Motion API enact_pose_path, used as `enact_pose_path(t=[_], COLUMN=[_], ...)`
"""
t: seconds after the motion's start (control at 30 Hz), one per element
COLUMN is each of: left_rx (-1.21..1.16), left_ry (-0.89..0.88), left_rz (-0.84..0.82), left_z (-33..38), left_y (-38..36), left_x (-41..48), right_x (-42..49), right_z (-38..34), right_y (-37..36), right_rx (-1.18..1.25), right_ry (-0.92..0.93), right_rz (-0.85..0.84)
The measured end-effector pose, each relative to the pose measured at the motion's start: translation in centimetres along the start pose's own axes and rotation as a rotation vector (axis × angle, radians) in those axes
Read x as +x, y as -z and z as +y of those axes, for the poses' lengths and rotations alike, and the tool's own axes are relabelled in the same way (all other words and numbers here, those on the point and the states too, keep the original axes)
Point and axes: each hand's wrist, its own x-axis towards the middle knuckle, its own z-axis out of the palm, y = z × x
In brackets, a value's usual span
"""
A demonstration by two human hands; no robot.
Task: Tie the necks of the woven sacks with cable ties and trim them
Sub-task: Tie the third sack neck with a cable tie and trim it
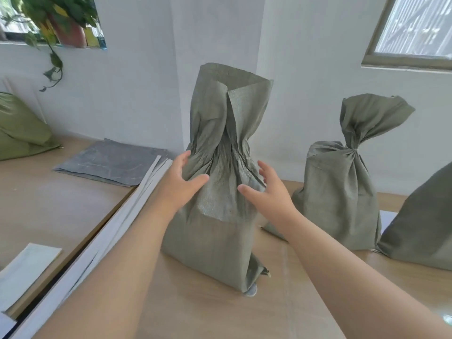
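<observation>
Three woven sacks are standing: near sack [215, 241], tied sack [337, 192], right-edge sack [423, 228]. Two hands are reaching: left hand [178, 184], right hand [274, 194].

Bright, soft daylight enters through the window [415, 28] at upper right. A paler lit patch lies on the nearest sack [215, 201]. Shadows are faint, detail slightly blurred, edges bowed.

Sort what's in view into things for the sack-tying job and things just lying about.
Job: untied woven sack, left hand and right hand at its neck; tied sack to its right; third sack at the right edge.
Lying about: folded grey sheets, white strips, green bag, potted plant.
</observation>
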Motion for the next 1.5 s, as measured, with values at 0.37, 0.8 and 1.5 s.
enact_pose_path(t=[0.37,0.8,1.5], left_rx=[0.255,0.007,-0.253], left_ry=[0.104,0.089,-0.076], left_rz=[-0.091,0.038,0.063], left_z=[-0.8,0.7,15.3], left_y=[-0.7,0.1,-14.5], left_x=[5.4,0.3,-28.8], right_x=[5.2,0.3,-26.4], right_z=[0.1,0.0,2.7], right_y=[-2.5,-0.9,20.7], right_rx=[-0.079,0.147,0.434], right_ry=[-0.062,-0.007,-0.075], right_rz=[0.045,0.094,0.206])
